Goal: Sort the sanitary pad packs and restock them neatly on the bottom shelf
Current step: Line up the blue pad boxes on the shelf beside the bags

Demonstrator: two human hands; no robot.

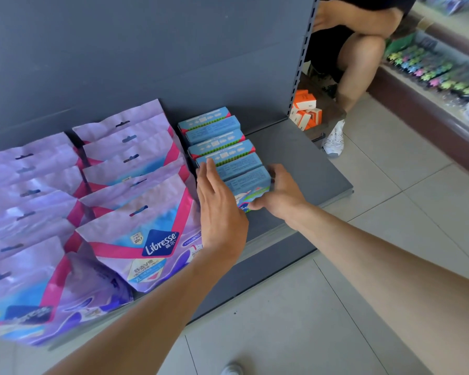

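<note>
On the grey bottom shelf (309,163), purple pad packs (136,239) in two rows at the left, blue pad packs (220,136) lined up beside them, left hand (220,209) flat against that line's left side, right hand (279,193) curled round the front blue pack (251,186).

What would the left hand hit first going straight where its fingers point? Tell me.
Probably the left ends of the blue boxes, which the left hand seems to brush; past them, the grey back wall. Depth is unclear.
</note>
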